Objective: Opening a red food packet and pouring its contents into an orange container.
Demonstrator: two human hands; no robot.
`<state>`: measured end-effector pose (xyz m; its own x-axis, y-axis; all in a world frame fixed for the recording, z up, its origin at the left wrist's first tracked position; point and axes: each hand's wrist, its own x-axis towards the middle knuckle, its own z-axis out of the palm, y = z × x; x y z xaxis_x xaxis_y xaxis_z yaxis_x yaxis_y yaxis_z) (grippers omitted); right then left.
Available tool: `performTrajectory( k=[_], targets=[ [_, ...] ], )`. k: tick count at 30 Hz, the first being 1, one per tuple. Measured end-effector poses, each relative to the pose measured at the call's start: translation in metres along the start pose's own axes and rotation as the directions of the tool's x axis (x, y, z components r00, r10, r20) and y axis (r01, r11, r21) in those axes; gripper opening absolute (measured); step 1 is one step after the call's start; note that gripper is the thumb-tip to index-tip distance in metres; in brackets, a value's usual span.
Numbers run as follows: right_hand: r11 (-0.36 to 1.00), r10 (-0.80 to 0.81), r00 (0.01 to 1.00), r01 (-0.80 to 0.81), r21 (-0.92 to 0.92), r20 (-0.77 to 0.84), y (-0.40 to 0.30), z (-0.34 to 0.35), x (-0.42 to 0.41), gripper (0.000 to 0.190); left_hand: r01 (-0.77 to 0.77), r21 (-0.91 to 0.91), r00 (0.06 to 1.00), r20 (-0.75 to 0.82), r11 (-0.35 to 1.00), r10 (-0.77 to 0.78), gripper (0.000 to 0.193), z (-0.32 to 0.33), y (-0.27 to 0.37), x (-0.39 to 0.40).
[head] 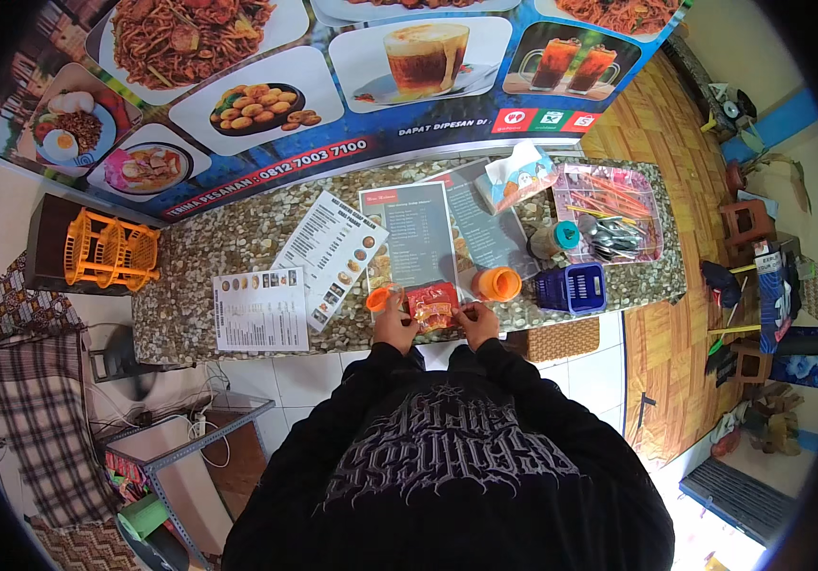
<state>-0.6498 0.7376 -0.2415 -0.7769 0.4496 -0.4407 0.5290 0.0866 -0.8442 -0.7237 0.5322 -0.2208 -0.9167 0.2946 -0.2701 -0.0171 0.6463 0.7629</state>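
Observation:
A red plastic sachet (434,305), which bears printing, lies near the front edge of the stone-patterned counter. My left hand (396,330) pinches its left edge, and my right hand (479,324) has its right edge between thumb and fingers. Just beyond my left fingers is an orange lid (380,297); whether those fingers touch it is hard to tell. To the upper right of my right hand stands an orange plastic jar (500,284) with its top uncovered. Laminated menus (409,228) lie beyond the sachet.
Right of the jar are a blue plastic basket (571,288), a teal-capped jar (559,237), a tissue pack (517,177) and a pink tray (651,246) with spoons and straws. More menus (262,310) lie left. An orange rack (112,250) stands at the far left; a banner (266,157) rises behind.

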Motion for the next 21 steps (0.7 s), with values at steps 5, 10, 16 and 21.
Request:
performTrajectory(
  k=[5,10,16,21],
  targets=[
    [0.998,-0.058,0.997,0.056,0.033,0.049,0.003,-0.006,-0.004,0.025,-0.032,0.053,0.999,0.043,0.998,0.030,0.080,-0.008,-0.001,-0.001],
    [0.993,-0.114,0.993,0.113,0.016,0.020,0.003,-0.005,-0.004,0.034,-0.132,0.189,0.990,0.066,0.973,0.121,0.083,-0.023,0.015,-0.004],
    [0.995,-0.097,0.990,0.099,-0.014,0.099,0.006,-0.012,-0.006,0.035,-0.074,0.375,0.973,0.229,0.924,-0.015,0.088,-0.020,0.010,-0.006],
    [0.986,-0.081,0.992,0.093,-0.136,0.093,0.002,-0.011,-0.005,0.028,-0.196,0.405,0.954,0.290,0.893,0.078,0.084,-0.026,-0.001,-0.007]
  ],
)
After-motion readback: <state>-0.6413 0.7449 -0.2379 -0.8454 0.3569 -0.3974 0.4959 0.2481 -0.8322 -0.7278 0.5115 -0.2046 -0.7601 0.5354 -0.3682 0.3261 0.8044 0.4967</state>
